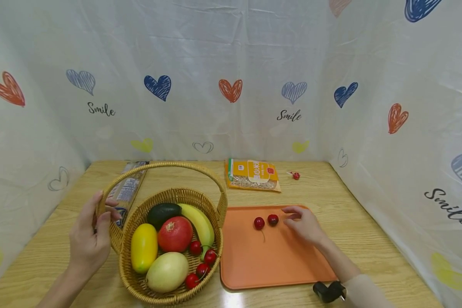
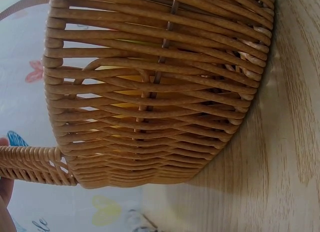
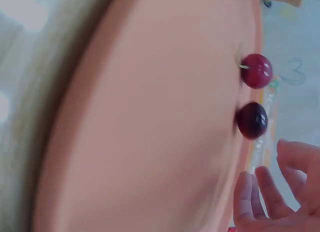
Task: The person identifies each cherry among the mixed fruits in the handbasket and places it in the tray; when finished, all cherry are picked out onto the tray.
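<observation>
My left hand (image 1: 92, 233) holds the upright handle (image 1: 105, 188) of a woven basket (image 1: 123, 280) at its left side, thumb in front and fingertips past it. Inside lie a yellow melon-like fruit (image 1: 144, 248), a pale melon-like fruit (image 1: 167, 272), a pomegranate (image 1: 175, 234), a dark avocado-like fruit (image 1: 162, 215), a banana (image 1: 200, 224) and several cherries (image 1: 202, 270). Over an orange tray (image 1: 269, 265), my right hand (image 1: 306, 225) has loosely bent, parted fingers with nothing between them. Just left of its fingertips is a dark cherry (image 3: 252, 121); a stemmed cherry (image 3: 257, 71) sits beside that one.
Toward the back of the wooden table stand a yellow bag of grain-like food (image 1: 253, 175) and a red wrapped lollipop (image 1: 295, 175). A long printed packet (image 1: 128, 188) lies behind the basket's left side. White curtains (image 1: 192, 119) printed with hearts enclose the table.
</observation>
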Available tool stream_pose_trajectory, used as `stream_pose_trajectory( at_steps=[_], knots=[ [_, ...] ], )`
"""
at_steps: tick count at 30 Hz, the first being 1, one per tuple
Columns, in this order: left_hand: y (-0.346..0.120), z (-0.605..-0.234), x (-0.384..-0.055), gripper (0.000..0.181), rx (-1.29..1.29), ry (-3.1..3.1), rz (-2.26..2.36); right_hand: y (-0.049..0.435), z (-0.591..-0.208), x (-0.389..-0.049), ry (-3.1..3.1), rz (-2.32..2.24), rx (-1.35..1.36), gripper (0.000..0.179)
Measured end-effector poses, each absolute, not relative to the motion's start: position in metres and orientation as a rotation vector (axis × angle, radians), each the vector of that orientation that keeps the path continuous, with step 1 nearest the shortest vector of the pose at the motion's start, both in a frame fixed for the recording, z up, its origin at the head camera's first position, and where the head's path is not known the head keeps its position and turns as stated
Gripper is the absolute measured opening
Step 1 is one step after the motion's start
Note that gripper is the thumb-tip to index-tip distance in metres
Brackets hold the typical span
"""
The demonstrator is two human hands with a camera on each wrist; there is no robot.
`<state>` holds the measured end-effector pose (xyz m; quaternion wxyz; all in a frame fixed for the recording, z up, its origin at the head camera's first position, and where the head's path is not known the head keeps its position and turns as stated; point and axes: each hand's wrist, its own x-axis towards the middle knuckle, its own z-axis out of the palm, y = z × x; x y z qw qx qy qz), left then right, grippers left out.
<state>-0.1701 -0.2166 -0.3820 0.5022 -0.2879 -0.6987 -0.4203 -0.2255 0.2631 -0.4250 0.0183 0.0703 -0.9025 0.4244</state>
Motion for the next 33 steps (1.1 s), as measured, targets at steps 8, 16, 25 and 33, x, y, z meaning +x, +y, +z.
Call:
stream_pose_trajectory(
  at_steps=[8,16,25,33],
  knots=[
    [-0.217,-0.382,-0.169,0.034,-0.689,-1.694,-1.013,0.264,-0.412,-0.224,-2.709,1.509,0.240,0.034],
    [-0.218,-0.383,-0.169,0.034,-0.681,-1.702,-0.998,0.236,-0.401,-0.213,-2.723,1.604,0.360,0.033],
    [-0.218,-0.384,-0.171,0.034,-0.694,-1.693,-1.006,0.194,-0.387,-0.199,-2.750,1.785,0.589,0.031],
    [-0.219,-0.384,-0.171,0.034,-0.695,-1.695,-1.017,0.165,-0.378,-0.186,-2.698,1.861,0.841,0.029]
  ],
)
